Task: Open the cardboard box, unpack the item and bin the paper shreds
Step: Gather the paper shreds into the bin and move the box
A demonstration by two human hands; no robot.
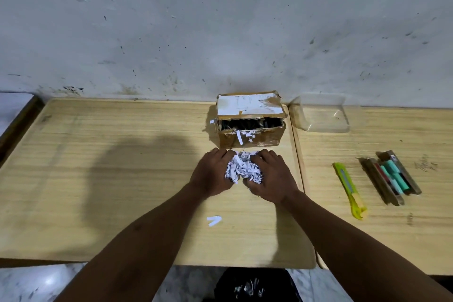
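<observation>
Shredded white paper strips (242, 167) sit bunched in a clump on the pale wooden tabletop (110, 179), cupped from both sides: the left hand (212, 171) presses in from one flank and the right hand (270, 178) from the other, fingers curled around the pile so that both hands hold it between them. Just beyond the clump stands the small brown cardboard box (251, 121), its white-labelled lid flap raised against the wall, its inside dark, with a few strips hanging over its front rim. One loose white strip (214, 220) lies alone nearer the table's front edge. A seam separates this table from the adjoining one at right, where a yellow-green utility knife (349, 190) and an opened brown tray of teal and red cylinders (392, 176) lie well apart from the hands; a clear plastic cover (321, 115) rests by the wall. Broad bare wood stretches to the left. Below the front edge, a black bin bag (255, 284) holds more shreds.
</observation>
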